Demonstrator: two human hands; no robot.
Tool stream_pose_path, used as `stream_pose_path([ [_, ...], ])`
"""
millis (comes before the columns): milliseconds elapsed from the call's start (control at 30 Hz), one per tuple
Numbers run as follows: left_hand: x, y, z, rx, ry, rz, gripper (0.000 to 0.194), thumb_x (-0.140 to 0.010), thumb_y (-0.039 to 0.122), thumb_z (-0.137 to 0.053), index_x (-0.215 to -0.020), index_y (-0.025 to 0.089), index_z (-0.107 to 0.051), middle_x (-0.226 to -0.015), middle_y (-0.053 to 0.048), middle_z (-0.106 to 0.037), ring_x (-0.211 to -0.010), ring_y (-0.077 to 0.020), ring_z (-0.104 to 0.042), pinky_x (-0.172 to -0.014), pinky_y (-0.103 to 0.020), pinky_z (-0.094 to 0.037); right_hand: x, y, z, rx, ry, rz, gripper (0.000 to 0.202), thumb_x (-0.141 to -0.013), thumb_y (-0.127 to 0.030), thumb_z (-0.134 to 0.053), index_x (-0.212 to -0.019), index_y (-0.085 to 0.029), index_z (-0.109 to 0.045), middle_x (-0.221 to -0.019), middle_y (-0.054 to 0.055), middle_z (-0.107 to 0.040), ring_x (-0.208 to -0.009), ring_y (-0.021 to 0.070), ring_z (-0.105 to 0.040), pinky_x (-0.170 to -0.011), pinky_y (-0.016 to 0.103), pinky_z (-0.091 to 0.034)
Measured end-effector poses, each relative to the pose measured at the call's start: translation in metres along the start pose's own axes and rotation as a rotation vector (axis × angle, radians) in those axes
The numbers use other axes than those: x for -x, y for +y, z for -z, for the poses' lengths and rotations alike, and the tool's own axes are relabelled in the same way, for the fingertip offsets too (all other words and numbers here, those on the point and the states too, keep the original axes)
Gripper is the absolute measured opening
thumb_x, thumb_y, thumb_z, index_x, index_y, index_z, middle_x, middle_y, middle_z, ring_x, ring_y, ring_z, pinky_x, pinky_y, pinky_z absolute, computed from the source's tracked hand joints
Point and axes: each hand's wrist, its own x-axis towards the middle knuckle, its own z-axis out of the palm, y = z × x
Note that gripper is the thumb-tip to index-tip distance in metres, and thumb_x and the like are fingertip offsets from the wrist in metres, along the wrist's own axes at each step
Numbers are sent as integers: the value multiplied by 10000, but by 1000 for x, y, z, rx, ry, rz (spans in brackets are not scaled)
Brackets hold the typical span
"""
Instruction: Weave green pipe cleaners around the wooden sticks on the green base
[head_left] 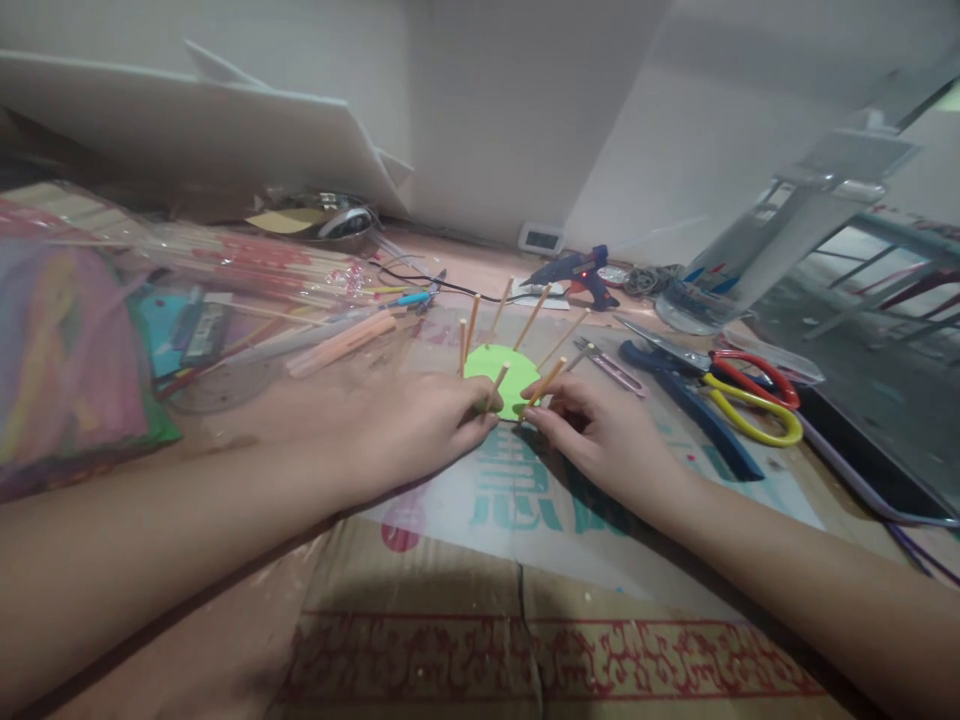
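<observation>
My left hand (409,425) pinches one wooden stick (496,385) at the near edge of the green foam disc (501,368); my right hand (600,435) pinches another stick (546,382) beside it. The disc lies mid-worktop on flattened cardboard (525,560), scissors (739,395) to its right.

Both bare forearms enter from the lower corners and converge toward the green disc (501,375) at centre. Left hand (420,425): palm down, knuckles up, fingers curled, fingertips pinched together at the disc's near left edge. Right hand (600,430): palm down, wrist low, fingers extended toward the disc's near right edge, thumb and forefinger closed in a pinching grip. The two hands lie just apart, not touching.
</observation>
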Motion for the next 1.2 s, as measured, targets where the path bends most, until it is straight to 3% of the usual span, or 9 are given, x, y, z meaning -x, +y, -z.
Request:
stream_pose_path([
  [267,0,-1,0,3,-1,-1,213,-945,356,-494,-1005,252,-670,-917,-8,-746,-828,-217,-688,-660,-310,-412,0,5,-2,39,-56,-31,152,-928,-267,-552,-990,-208,-677,-819,14,-735,-690,160,-643,-625,264,-423],
  [733,-1,0,-1,13,-7,11,221,-944,365,-487,-1003,253,-669,-935,-11,-749,-849,-219,-691,-679,-313,-427,-3,7,-4,49,-76,-26,143,-926,-276,-561,-889,-215,-685,-744,-8,-705,-651,145,-605,-599,257,-390],
  [1200,0,0,1,-25,4,5,227,-946,371,-488,-997,256,-677,-881,-11,-746,-801,-221,-684,-628,-307,-387,-3,8,-3,11,-94,-44,131,-931,-278,-568,-920,-212,-681,-775,-1,-722,-669,147,-623,-610,261,-401],
])
